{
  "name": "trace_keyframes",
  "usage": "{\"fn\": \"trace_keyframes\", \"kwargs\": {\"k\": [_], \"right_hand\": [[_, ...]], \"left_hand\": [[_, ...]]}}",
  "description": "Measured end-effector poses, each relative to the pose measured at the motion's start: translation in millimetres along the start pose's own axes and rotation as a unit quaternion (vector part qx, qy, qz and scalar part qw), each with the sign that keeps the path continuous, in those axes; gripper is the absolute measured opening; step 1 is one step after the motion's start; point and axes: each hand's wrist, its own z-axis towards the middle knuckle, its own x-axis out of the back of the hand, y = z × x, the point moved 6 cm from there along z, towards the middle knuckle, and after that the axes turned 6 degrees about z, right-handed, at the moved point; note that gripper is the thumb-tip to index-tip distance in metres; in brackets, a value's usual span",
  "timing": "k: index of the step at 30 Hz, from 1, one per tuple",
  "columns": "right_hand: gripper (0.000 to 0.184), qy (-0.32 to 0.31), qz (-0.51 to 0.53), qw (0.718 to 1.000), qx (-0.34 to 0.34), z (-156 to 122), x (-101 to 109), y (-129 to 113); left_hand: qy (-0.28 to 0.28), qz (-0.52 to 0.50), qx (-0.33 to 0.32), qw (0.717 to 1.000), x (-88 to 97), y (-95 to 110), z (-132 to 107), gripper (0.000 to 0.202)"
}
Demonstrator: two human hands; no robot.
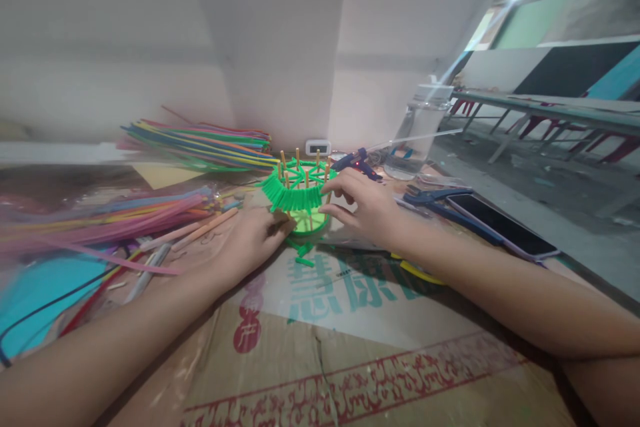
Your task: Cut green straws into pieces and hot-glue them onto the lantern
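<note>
A small green basket [296,197] made of cut straw pieces on upright wooden sticks stands on flattened cardboard [350,360]. My left hand [253,240] lies at its lower left side, fingers curled against the base. My right hand [363,210] reaches in from the right, its fingertips pinching the green straw ring at the basket's rim. A few loose green straw bits [303,253] lie just in front of the basket.
Bundles of coloured straws lie at the left [115,217] and behind the basket [205,143]. A blue glue gun [357,161], a clear jar [420,133], blue pliers [430,197] and a phone [500,223] sit to the right. A white wall stands behind.
</note>
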Motion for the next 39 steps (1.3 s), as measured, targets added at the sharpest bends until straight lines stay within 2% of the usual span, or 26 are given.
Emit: {"fn": "trace_keyframes", "kwargs": {"k": [3,9,15,18,21,24,31,39], "right_hand": [[0.025,0.017,0.002,1.000,0.008,-1.2,2.5,0.5],[0.016,0.025,0.007,0.999,0.023,-3.8,-0.6,0.5],[0.016,0.010,0.010,1.000,0.019,-4.3,-2.9,-1.4],[0.015,0.035,0.018,0.999,0.028,-6.3,0.0,-2.0],[0.019,0.054,0.008,0.997,0.062,-9.7,-0.1,-3.5],[0.026,0.041,-0.010,0.995,0.087,-12.3,-4.4,-4.2],[0.033,0.037,-0.007,0.997,0.066,-16.1,-4.6,-2.6],[0.032,0.034,0.003,0.996,0.080,-17.5,-4.0,-7.6]], "left_hand": [[0.003,0.004,-0.001,1.000,0.3,0.3,0.0,0.027],[0.001,0.007,-0.004,1.000,0.3,0.5,0.2,0.026],[0.003,0.001,-0.003,1.000,0.8,0.9,-0.1,0.026],[0.000,0.001,-0.001,1.000,0.0,0.8,0.1,0.026],[-0.008,0.003,0.003,1.000,-0.7,0.7,0.6,0.026],[-0.012,0.008,0.008,1.000,-0.2,0.7,0.7,0.028],[-0.013,0.017,0.007,1.000,-0.2,0.0,0.3,0.031],[-0.002,-0.004,0.004,1.000,0.1,-0.8,-0.5,0.027]]}}
